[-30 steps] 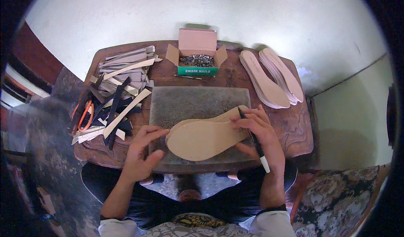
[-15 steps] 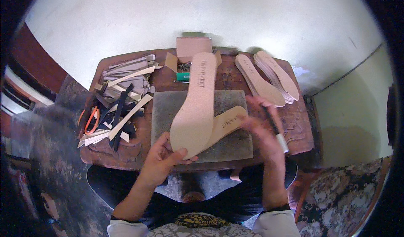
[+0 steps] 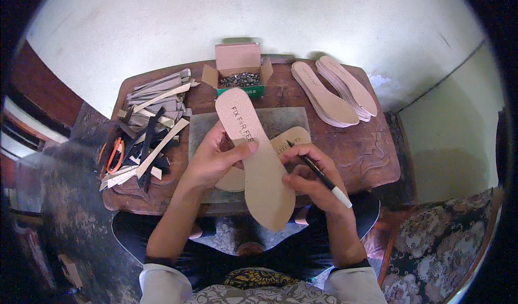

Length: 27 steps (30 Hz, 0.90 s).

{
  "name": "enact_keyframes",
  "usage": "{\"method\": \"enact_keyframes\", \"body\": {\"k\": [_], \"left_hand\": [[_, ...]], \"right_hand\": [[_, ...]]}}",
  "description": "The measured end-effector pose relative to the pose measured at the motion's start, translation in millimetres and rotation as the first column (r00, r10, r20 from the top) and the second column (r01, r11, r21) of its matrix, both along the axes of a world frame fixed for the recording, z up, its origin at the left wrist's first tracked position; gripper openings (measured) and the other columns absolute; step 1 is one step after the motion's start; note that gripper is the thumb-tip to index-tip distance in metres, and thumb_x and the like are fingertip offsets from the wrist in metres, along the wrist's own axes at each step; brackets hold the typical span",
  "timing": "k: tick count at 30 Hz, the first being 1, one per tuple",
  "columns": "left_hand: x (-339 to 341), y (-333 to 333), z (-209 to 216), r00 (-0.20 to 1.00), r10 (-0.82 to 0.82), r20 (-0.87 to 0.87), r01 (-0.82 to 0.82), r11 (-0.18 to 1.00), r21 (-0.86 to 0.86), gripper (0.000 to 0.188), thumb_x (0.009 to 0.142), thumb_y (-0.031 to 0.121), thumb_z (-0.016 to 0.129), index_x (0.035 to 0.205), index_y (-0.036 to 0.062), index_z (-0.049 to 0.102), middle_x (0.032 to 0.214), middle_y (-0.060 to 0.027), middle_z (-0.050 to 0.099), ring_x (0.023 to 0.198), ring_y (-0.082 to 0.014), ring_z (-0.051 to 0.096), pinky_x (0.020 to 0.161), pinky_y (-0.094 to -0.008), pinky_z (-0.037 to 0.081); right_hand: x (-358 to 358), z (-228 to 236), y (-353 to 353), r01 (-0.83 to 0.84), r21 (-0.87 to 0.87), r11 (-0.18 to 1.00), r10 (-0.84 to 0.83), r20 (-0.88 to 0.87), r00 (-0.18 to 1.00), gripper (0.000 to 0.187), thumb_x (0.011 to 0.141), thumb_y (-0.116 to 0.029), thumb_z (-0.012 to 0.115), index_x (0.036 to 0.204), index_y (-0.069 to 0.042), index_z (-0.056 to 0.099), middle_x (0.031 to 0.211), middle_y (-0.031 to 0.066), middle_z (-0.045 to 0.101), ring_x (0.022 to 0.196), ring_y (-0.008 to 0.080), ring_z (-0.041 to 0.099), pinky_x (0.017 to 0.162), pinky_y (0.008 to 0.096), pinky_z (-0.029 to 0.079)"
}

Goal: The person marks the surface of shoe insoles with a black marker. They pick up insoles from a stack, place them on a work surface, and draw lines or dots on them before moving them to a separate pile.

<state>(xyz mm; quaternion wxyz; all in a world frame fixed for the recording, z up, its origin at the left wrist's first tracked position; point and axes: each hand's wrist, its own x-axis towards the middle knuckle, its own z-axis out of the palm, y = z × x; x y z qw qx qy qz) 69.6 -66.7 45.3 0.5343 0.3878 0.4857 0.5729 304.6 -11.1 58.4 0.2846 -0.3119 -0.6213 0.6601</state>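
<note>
A beige insole [image 3: 264, 180] with dark print near its heel is held up over the near table edge. My left hand [image 3: 218, 158] grips it at the left, thumb on top. Against its right edge, my right hand [image 3: 315, 177] pinches the insole's wider part and also holds a black marker [image 3: 319, 173] with a white end, its dark tip toward the far side. A second insole [image 3: 294, 138] lies underneath on a grey square slab [image 3: 208, 123], partly hidden by the held one and my hands.
Stacked insoles [image 3: 324, 96] lie at the table's far right. An open cardboard box [image 3: 237, 56] of small metal pieces stands at the back. On the left are grey strips [image 3: 156, 93], dark and cream offcuts [image 3: 154, 142] and orange-handled scissors [image 3: 115, 155]. The wooden table [image 3: 372, 153] has carved corners.
The held insole has swung so its wide end points toward me and right. My left hand has moved up along it. My right hand has come in from the right and now touches its edge.
</note>
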Motion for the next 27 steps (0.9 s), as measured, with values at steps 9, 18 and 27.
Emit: {"method": "enact_keyframes", "body": {"k": [9, 18, 27], "left_hand": [[25.8, 59.5, -1.5, 0.985, 0.117, -0.124, -0.112, 0.993, 0.049, 0.032, 0.094, 0.012, 0.070, 0.122, 0.0070, 0.055, 0.108, -0.0049, 0.068, 0.090, -0.0127, 0.068, 0.066, -0.0294, 0.060], [72.6, 138.2, 15.3, 0.990, -0.002, 0.142, -0.007, 0.998, 0.063, 0.035, 0.094, 0.013, 0.068, 0.126, 0.0071, 0.056, 0.112, -0.0056, 0.066, 0.098, -0.0164, 0.069, 0.069, -0.0300, 0.062], [90.0, 293.5, 9.3, 0.948, -0.063, -0.312, 0.095, 0.992, 0.088, 0.042, 0.089, 0.018, 0.075, 0.123, -0.0011, 0.058, 0.101, -0.0063, 0.065, 0.085, -0.0156, 0.064, 0.075, -0.0287, 0.055]], "right_hand": [[15.7, 10.0, -5.1, 0.149, 0.665, 0.732, -0.319, 0.141, 0.937, 0.083, 0.070, -0.016, 0.090, 0.140, -0.003, 0.046, 0.132, 0.0152, 0.055, 0.118, 0.0266, 0.057, 0.099, 0.0379, 0.048], [72.9, 15.8, 39.5, 0.141, 0.761, 0.634, -0.479, 0.242, 0.844, 0.088, 0.064, -0.016, 0.089, 0.140, -0.006, 0.046, 0.134, 0.0224, 0.055, 0.125, 0.0416, 0.052, 0.105, 0.0478, 0.044], [132.2, 35.9, 141.1, 0.147, 0.817, 0.557, -0.598, 0.272, 0.754, 0.068, 0.061, -0.013, 0.090, 0.122, -0.008, 0.062, 0.120, 0.0205, 0.065, 0.117, 0.0409, 0.060, 0.100, 0.0473, 0.048]]}}
